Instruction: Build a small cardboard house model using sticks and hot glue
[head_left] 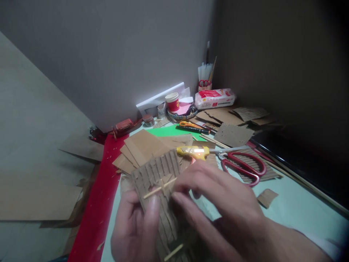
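My left hand holds a ribbed piece of corrugated cardboard from its left side, thumb on the front face. A thin wooden stick lies across a hole in the cardboard, with a small cardboard scrap at its middle. Lower on the same piece is a second stick. My right hand is at the right edge, its thumb and index finger closed together by the upper stick's right end. Whatever is between those fingertips is hidden. Just behind are a yellow glue gun and red-handled scissors.
Flat cardboard pieces and a green sheet lie behind the hands. Farther back stand a red paper cup, a tissue pack and a holder of glue sticks. A black glossy object borders the right side.
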A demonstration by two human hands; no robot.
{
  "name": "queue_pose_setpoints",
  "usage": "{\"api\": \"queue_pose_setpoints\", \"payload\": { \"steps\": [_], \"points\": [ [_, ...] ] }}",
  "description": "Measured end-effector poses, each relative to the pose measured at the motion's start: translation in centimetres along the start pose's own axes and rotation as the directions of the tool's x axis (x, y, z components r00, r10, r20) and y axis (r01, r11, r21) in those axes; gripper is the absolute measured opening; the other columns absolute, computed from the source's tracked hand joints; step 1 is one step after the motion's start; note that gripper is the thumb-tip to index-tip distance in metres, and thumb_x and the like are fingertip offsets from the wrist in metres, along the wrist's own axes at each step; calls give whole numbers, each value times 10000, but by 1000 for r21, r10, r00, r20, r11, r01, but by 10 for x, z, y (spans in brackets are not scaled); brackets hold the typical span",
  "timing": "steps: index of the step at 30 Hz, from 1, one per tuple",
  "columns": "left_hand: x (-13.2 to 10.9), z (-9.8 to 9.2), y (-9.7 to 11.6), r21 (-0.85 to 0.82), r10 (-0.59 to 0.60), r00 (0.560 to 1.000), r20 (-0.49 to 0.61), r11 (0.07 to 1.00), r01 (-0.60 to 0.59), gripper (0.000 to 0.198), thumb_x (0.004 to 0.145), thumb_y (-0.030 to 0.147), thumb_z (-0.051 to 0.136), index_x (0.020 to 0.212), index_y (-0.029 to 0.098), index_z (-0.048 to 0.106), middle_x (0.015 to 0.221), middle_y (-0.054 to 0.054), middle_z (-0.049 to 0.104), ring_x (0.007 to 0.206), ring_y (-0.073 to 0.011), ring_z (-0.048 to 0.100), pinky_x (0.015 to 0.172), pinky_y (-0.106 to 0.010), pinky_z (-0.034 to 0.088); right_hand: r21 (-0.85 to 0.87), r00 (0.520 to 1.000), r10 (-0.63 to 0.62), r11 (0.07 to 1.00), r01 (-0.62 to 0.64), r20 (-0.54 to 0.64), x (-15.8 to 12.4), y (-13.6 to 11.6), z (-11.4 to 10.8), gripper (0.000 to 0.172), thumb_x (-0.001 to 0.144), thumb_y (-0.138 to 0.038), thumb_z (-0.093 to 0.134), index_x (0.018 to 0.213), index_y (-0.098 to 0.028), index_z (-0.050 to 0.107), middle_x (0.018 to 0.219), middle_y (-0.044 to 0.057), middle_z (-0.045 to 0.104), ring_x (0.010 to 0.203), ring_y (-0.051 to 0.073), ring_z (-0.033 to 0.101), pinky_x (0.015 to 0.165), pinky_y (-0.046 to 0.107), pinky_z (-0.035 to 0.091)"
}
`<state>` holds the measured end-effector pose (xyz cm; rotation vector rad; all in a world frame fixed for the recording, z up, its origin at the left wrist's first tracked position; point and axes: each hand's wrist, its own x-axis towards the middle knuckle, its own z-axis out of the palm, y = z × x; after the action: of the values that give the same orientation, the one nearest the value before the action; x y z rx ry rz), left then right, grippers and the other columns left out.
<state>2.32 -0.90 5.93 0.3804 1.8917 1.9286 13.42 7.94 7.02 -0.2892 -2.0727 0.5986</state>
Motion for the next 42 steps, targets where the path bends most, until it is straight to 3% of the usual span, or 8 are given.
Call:
{"api": "queue_pose_setpoints", "payload": {
  "steps": [5, 10, 17, 21, 25, 34, 39, 42],
  "points": [
    [9, -1, 8, -26, -122, 984, 127, 992, 126, 328, 678, 431, 885, 842, 228, 686, 734, 5, 740, 871, -253, 752, 747, -274, 583, 139, 937, 279, 957, -254, -210, 6, 15, -9, 94, 967, -137, 617, 1029, -205, 601, 951, -4, 609, 847, 127, 578, 771, 270, 483],
    [7, 6, 10, -66, -176, 952, 250, 978, 198, 203, 775, 356, 802, 870, 237, 669, 785, 1, 751, 719, -196, 728, 651, -254, 546, 339, 783, 604, 713, -614, 149, 14, 31, -13, 338, 926, -454, 685, 1189, -261, 596, 1127, 20, 623, 970, 187, 619, 782, 318, 503],
    [5, 5, 3, 67, -180, 961, 211, 983, 169, 343, 716, 472, 863, 903, 268, 659, 596, 45, 669, 675, -203, 715, 556, -223, 483, 328, 666, 663, 580, -746, 342, 16, 28, -13, 413, 857, -487, 712, 1174, -248, 597, 916, -7, 635, 685, 150, 546, 566, 261, 409],
    [3, 4, 0, 76, -143, 971, 190, 989, 131, 352, 696, 465, 886, 909, 264, 691, 584, 56, 674, 513, -143, 629, 545, -222, 468, 376, 683, 644, 571, -729, 346, 14, 29, -12, 345, 853, -427, 720, 1112, -219, 626, 948, 16, 672, 709, 157, 581, 543, 243, 414],
    [2, 7, 1, 63, -144, 971, 192, 989, 134, 319, 705, 450, 879, 894, 266, 701, 599, 56, 681, 605, -166, 684, 644, -241, 531, 333, 734, 616, 654, -679, 287, 14, 30, -10, 244, 877, -376, 705, 1053, -210, 668, 994, 25, 701, 855, 191, 636, 679, 278, 482],
    [3, 3, 4, 117, -182, 955, 233, 980, 158, 329, 737, 512, 857, 903, 256, 735, 649, 37, 718, 554, -135, 642, 580, -215, 491, 377, 731, 603, 627, -682, 318, 17, 28, -13, 252, 838, -368, 741, 1020, -211, 669, 897, 1, 706, 790, 182, 649, 645, 270, 502],
    [7, 0, 1, 91, -241, 922, 303, 970, 224, 438, 753, 549, 844, 1064, 254, 759, 821, -6, 798, 857, -208, 759, 608, -209, 519, 401, 760, 583, 648, -648, 286, 18, 27, -11, 142, 846, -240, 729, 975, -200, 686, 943, -7, 746, 885, 174, 701, 774, 277, 533],
    [8, 0, -3, 69, -250, 910, 331, 968, 241, 578, 726, 556, 860, 1186, 227, 740, 993, -48, 825, 1128, -276, 730, 887, -287, 569, 430, 773, 559, 645, -632, 299, 16, 27, -10, 116, 861, -212, 724, 972, -196, 691, 960, -16, 765, 910, 163, 718, 801, 256, 544]
  ]
}}
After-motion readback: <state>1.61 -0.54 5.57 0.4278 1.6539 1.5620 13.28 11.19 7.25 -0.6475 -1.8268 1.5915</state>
